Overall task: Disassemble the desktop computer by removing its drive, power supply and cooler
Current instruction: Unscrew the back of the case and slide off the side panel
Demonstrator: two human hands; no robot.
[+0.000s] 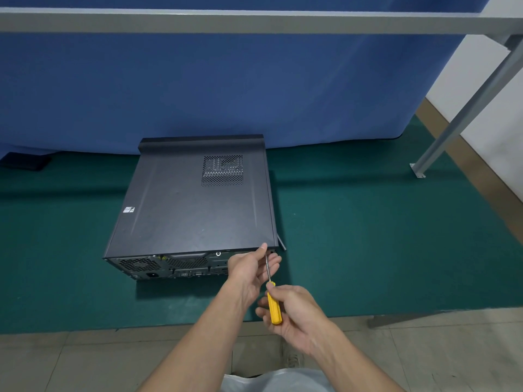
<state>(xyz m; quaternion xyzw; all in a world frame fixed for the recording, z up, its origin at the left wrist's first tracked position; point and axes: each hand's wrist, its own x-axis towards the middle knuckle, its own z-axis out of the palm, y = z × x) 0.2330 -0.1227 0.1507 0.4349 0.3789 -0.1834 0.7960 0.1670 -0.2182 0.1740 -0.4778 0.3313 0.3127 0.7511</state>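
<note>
Barely begun: the computer (192,199) sits unopened, the right hand (297,318) gripping the screwdriver (274,306), left hand (249,268) fingers (276,262) pinching its shaft.

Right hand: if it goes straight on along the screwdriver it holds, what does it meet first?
The screwdriver in the right hand would meet the computer case rear, at its upper right corner, probably at once; the left hand partly hides the spot.

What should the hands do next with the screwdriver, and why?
Probably press the screwdriver into the computer case at its back corner and turn: the lid is still on, the right hand grips the handle, the left hand pinches the shaft.
</note>
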